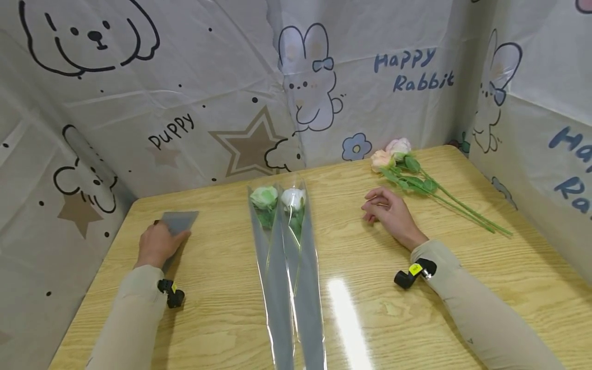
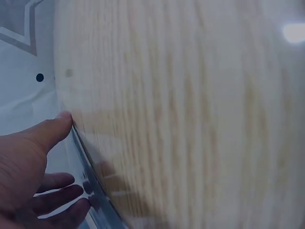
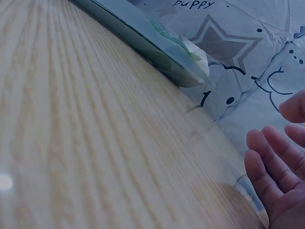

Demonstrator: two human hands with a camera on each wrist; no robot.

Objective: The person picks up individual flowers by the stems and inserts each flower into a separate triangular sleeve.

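On the left of the table, my left hand [image 1: 158,243] is over a flat grey wrapping sleeve [image 1: 180,221]. In the left wrist view, the thumb is spread from the fingers [image 2: 64,196], whose tips touch the sleeve [image 2: 97,202]. My right hand [image 1: 390,213] holds nothing, its fingers loosely bent above the table. Nearest to it lie two loose artificial flowers, a peach one [image 1: 381,161] and a pink one [image 1: 399,146]. Two grey clear-fronted sleeves lie side by side in the middle, holding a green flower [image 1: 264,197] and a white flower [image 1: 293,199].
The wooden table [image 1: 217,308] is bounded at the back and sides by a printed curtain [image 1: 194,92]. Long green stems [image 1: 467,210] stretch toward the right edge. The wrapped flowers run down to the bottom of the head view, between my arms.
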